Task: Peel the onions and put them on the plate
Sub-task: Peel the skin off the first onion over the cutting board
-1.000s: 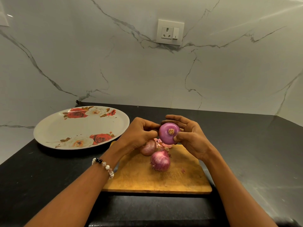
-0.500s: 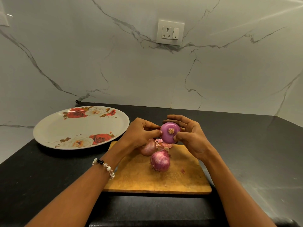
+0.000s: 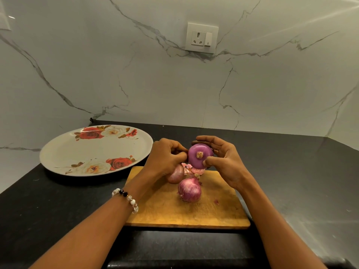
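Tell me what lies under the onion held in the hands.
Below the held onion, pink peel scraps lie on the cutting board. The onion and the right hand cover whatever else sits directly beneath.

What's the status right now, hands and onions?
Right hand grips peeled onion; left hand picks at its skin. Two onions wait on board. Plate bare, path open.
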Motion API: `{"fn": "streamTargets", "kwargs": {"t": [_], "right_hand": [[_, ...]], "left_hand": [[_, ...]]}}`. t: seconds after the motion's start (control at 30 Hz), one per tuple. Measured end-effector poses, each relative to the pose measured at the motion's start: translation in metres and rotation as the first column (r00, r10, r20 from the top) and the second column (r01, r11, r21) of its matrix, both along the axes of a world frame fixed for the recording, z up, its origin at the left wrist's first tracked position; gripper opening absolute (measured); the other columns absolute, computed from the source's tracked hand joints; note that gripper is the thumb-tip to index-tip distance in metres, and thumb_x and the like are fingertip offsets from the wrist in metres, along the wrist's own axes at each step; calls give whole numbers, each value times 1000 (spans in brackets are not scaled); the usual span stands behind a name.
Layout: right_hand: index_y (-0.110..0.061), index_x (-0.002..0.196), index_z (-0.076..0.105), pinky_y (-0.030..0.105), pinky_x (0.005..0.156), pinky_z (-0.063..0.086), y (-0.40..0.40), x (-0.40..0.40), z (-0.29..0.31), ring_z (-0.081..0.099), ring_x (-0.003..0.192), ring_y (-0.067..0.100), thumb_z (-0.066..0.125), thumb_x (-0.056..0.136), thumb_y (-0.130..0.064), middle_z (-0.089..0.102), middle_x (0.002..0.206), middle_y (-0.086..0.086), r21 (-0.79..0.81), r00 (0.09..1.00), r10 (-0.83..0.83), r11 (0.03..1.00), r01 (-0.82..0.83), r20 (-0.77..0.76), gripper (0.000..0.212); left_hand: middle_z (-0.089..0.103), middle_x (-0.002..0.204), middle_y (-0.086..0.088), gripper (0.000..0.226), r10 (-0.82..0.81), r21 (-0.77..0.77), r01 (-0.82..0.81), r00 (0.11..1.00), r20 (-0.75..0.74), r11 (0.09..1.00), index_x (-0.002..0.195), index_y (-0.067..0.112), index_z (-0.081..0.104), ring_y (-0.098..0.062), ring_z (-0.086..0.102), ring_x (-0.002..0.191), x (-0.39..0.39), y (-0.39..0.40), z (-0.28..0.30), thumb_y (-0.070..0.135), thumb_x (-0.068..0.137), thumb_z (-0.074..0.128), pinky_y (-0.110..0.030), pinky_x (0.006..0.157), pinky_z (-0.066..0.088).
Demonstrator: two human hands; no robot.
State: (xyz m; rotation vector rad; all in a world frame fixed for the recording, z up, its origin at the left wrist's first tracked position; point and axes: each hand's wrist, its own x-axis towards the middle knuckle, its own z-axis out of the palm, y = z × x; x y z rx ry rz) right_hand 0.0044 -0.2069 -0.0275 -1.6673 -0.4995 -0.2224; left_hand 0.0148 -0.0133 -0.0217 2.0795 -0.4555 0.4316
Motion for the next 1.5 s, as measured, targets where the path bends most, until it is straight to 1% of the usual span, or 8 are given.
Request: {"fn": "streamTargets", "kwargs": {"t": [0.13, 0.3, 0.53, 0.67, 0.87, 1.07, 1.27, 1.5], "right_hand": [[-23, 119, 65, 32, 81, 59, -1, 0, 0, 64, 114, 23, 72, 63, 1, 70, 116, -1, 14, 1000, -12, 1000, 11, 24, 62], [-21, 119, 64, 32, 83, 59, -4, 3, 0, 63, 114, 24, 70, 72, 18, 70, 117, 1, 22, 998, -36, 999, 35, 44, 61], [-22, 119, 64, 30, 80, 59, -2, 2, -1, 63, 114, 22, 75, 69, 7, 69, 117, -1, 8, 997, -52, 999, 51, 64, 59], [-22, 118, 64, 32, 84, 59, 0, 2, -1, 62, 115, 22, 73, 71, 15, 68, 118, 0, -7, 995, -64, 998, 65, 80, 61], [-24, 118, 64, 32, 86, 59, 2, -1, 0, 63, 113, 19, 76, 62, -5, 68, 117, -3, -7, 994, -65, 998, 66, 91, 60], [-21, 121, 62, 29, 83, 58, 2, -2, 2, 63, 115, 20, 76, 66, 6, 68, 119, -1, 17, 997, -21, 1000, 20, 79, 63], [-18, 125, 60, 39, 85, 59, 2, -2, 3, 63, 116, 28, 75, 62, -4, 68, 121, 5, 96, 999, 6, 995, -9, 38, 66], [-13, 128, 57, 35, 79, 60, -2, -4, 9, 63, 113, 30, 71, 60, -2, 67, 120, 13, 367, 987, 159, 920, -139, -25, 70]], "left_hand": [[70, 81, 1, 9, 19, -44, -19, 1000, 3, 999, 92, 13, 72, -9, 67, 71, 0, 0, 1, 13, 86, 67, -14, 65, 54], [71, 82, 0, 12, -48, -103, 46, 999, -18, 994, 96, 11, 73, -9, 69, 70, -3, 1, 5, 12, 87, 66, -17, 66, 56], [72, 88, 0, 18, 9, 16, -11, 997, 81, 1000, 100, 12, 74, -6, 63, 73, -6, -3, 3, 19, 84, 69, -9, 66, 50], [72, 83, -4, 14, 35, 47, -41, 991, 127, 998, 93, 9, 74, -10, 64, 72, -6, -5, 1, 19, 84, 70, -14, 68, 51], [68, 79, -2, 11, 47, 62, -56, 990, 130, 996, 88, 10, 71, -10, 61, 69, -4, -5, 0, 19, 84, 70, -15, 68, 50], [63, 73, 2, 4, 42, 58, -48, 994, 102, 997, 83, 12, 67, -10, 58, 67, -4, -5, 0, 16, 84, 67, -10, 61, 45], [63, 71, 0, 6, 52, 31, -55, 994, 95, 998, 79, 14, 64, -13, 60, 67, 0, -2, 1, 16, 85, 65, -17, 61, 49], [61, 74, 4, 9, 86, 28, -88, 994, 61, 996, 81, 18, 61, -13, 59, 68, 1, -2, 1, 24, 87, 65, -9, 61, 44]]}}
